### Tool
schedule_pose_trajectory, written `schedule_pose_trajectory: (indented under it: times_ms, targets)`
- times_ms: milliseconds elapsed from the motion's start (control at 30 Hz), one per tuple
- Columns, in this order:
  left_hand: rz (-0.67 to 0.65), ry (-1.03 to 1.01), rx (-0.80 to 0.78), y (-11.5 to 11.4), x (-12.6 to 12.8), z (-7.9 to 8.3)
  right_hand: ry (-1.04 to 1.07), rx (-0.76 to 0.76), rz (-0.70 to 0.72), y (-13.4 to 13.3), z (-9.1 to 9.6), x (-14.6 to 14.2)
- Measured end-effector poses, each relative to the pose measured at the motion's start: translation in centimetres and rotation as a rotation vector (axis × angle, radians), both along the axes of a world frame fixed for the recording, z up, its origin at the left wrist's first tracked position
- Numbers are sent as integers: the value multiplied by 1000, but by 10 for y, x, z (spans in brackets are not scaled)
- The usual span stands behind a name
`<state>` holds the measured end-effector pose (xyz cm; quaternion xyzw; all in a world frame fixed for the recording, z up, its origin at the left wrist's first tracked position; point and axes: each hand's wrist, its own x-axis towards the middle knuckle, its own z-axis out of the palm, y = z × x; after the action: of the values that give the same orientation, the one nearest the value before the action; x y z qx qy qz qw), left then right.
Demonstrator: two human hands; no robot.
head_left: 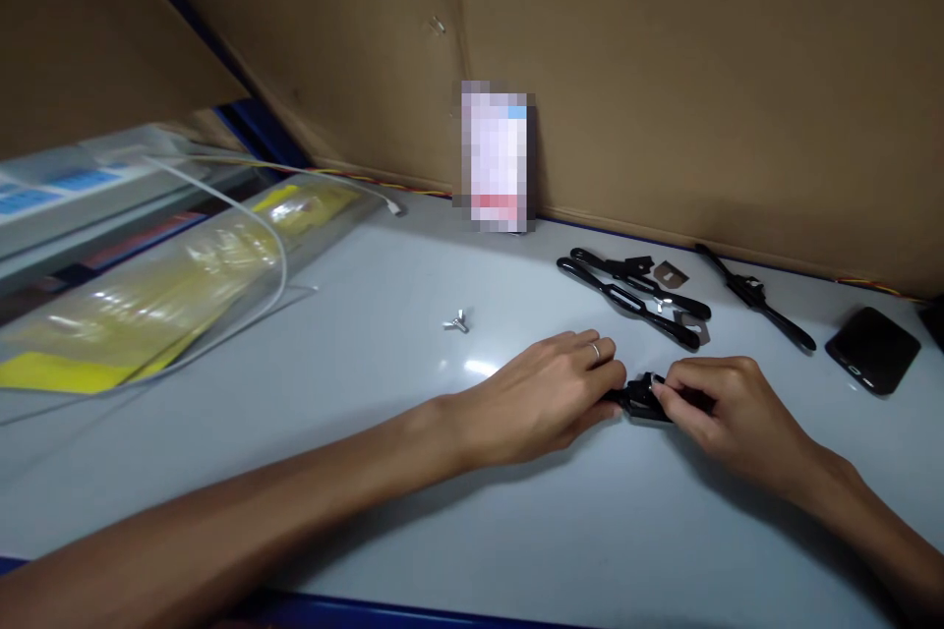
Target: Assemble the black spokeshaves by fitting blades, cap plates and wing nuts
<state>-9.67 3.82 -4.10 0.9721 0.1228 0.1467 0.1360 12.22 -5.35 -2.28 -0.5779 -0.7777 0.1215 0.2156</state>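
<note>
My left hand [557, 388], with a ring on one finger, is closed around one handle of a black spokeshave [647, 405] low over the table. At its middle, the thumb and fingers of my right hand [727, 403] pinch a small part beside a silvery spot; the fingers hide most of it. Just beyond lie two black spokeshave bodies [626, 300], with a dark flat plate [638, 267] and a flat metal blade [673, 274] near them. Another spokeshave [753, 295], with a part fitted at its middle, rests to the right. Small silver screws [458, 321] lie left of these.
A black phone [874, 349] lies at the right. Against the cardboard wall [700, 79] stands a blurred box [498, 162]. A clear plastic bag with yellow [169, 305] and a white cable [280, 265] cover the left side of the grey table [354, 521].
</note>
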Motion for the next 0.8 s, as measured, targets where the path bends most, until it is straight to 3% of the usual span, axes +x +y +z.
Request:
schedule_pose_trajectory:
  times_ms: [233, 533, 800]
  targets:
    - [12, -31, -110, 1, -1, -1, 133, -52, 80, 0, 5, 0]
    - [13, -24, -99, 0, -1, -1, -34, 92, 22, 0, 3, 4]
    - [16, -6, -85, 0, 0, 0, -113, 184, 152, 0, 10, 14]
